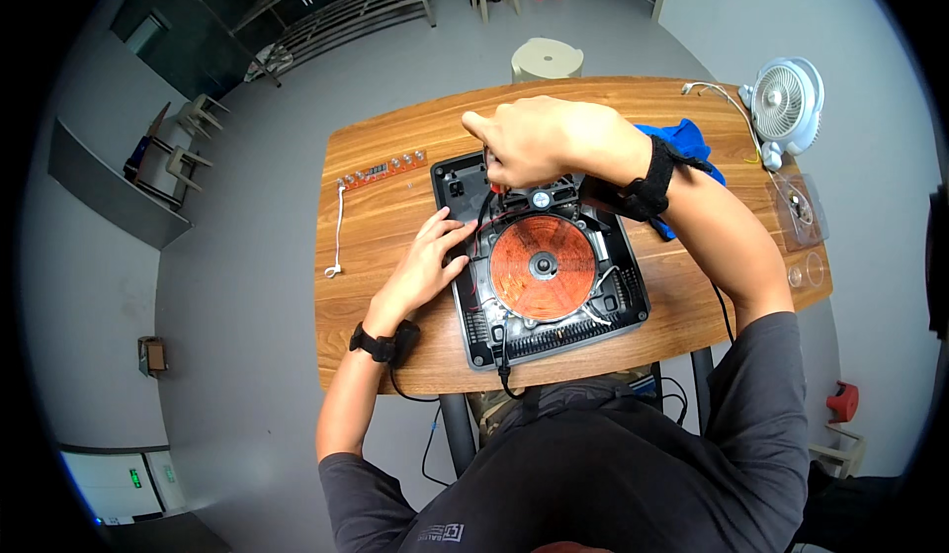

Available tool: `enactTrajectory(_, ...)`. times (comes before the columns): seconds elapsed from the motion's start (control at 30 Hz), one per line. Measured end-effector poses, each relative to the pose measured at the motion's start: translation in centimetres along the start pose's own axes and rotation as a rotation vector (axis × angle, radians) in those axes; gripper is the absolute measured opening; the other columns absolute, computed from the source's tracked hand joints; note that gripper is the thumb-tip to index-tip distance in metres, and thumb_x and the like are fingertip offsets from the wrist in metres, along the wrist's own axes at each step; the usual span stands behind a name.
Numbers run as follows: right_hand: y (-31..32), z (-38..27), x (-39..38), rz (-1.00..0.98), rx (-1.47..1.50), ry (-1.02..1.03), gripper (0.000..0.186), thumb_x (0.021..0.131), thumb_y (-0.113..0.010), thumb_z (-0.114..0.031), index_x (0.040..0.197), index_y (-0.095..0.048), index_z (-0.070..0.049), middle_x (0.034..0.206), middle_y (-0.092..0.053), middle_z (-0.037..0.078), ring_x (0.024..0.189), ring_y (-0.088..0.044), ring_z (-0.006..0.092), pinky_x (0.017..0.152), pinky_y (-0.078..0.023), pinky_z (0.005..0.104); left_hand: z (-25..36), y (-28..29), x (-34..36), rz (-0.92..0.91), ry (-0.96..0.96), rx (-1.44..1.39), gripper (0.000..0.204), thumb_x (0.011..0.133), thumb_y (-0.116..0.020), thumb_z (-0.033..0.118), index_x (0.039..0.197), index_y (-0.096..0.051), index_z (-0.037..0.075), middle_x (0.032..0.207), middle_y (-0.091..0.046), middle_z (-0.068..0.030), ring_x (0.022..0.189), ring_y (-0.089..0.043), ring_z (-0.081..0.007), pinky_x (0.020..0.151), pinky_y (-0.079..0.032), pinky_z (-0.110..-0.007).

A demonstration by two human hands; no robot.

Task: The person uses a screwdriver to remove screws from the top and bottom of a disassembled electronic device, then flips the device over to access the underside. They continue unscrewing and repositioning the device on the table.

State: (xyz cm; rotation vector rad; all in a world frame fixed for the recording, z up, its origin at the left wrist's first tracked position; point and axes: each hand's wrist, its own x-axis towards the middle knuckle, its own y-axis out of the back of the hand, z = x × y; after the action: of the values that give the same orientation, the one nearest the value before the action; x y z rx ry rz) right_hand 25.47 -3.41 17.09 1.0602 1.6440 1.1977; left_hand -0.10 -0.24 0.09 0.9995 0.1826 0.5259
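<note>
An opened induction cooker base [465, 326] lies on the wooden table, its black housing turned slightly. A round copper coil [514, 276] fills the middle, with a dark hub at its centre. Above the far left part of the housing, my right hand [534, 138] is closed, palm down, around what looks like a screwdriver [496, 187]; only a red bit of it shows below the fist, and its tip is hidden. My left hand [430, 261] rests at the housing's left edge, fingers apart and touching the rim. Thin red, white and black wires run around the coil.
A narrow orange circuit board [381, 170] with a white cable lies at the far left of the table. Blue cloth [682, 140] lies behind my right wrist. A white fan [786, 98] and clear plastic containers [799, 212] are at the right. One stool [547, 59] stands beyond the table.
</note>
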Motion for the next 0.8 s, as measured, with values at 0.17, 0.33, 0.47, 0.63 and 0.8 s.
enactTrajectory(0.17, -0.5, 0.4, -0.3, 0.132, -0.136, 0.072, 0.046, 0.100, -0.062, -0.041, 0.103, -0.064, 0.004, 0.080, -0.073, 0.024, 0.081, -0.072, 0.0454, 0.077, -0.058, 0.0525, 0.2, 0.0, 0.2, -0.004, 0.005, -0.003, 0.056, 0.092, -0.073, 0.010, 0.147, -0.059, 0.010, 0.141, -0.059, -0.0175, 0.150, -0.036, -0.0410, 0.124, -0.034, -0.049)
enactTrajectory(0.33, 0.0, -1.1, -0.2, 0.106, -0.165, -0.024, 0.048, 0.101, -0.059, -0.042, 0.111, -0.062, 0.005, 0.091, -0.072, 0.025, 0.087, -0.070, 0.0458, 0.079, -0.058, 0.0521, 0.1, 0.0, -0.1, -0.001, 0.016, -0.006, 0.056, 0.092, -0.072, 0.010, 0.147, -0.059, 0.010, 0.141, -0.058, -0.0171, 0.151, -0.036, -0.0406, 0.124, -0.034, -0.049)
enactTrajectory(0.47, -0.8, 0.6, -0.7, 0.170, -0.079, 0.180, 0.041, 0.100, -0.060, -0.033, 0.122, -0.052, 0.001, 0.113, -0.063, 0.026, 0.098, -0.067, 0.0459, 0.081, -0.056, 0.0529, 0.2, 0.0, 0.0, -0.004, 0.009, -0.006, 0.057, 0.092, -0.073, 0.010, 0.147, -0.059, 0.010, 0.143, -0.058, -0.0168, 0.151, -0.035, -0.0400, 0.125, -0.033, -0.048)
enactTrajectory(0.63, -1.0, 1.1, -0.3, 0.171, -0.078, 0.245, 0.026, 0.103, -0.056, -0.023, 0.120, -0.053, -0.003, 0.103, -0.065, 0.025, 0.092, -0.068, 0.0464, 0.077, -0.056, 0.0537, 0.3, -0.1, 0.3, -0.018, 0.022, -0.011, 0.058, 0.092, -0.073, 0.009, 0.148, -0.058, 0.009, 0.145, -0.057, -0.0162, 0.152, -0.034, -0.0393, 0.126, -0.032, -0.048)
enactTrajectory(0.8, -1.4, 0.2, 0.4, 0.175, -0.198, 0.125, 0.032, 0.101, -0.059, -0.027, 0.113, -0.054, 0.002, 0.082, -0.071, 0.024, 0.081, -0.071, 0.0453, 0.073, -0.057, 0.0536, 0.0, -0.2, 0.0, -0.003, 0.021, -0.024, 0.058, 0.091, -0.074, 0.009, 0.147, -0.058, 0.009, 0.144, -0.057, -0.0161, 0.152, -0.035, -0.0392, 0.125, -0.032, -0.048)
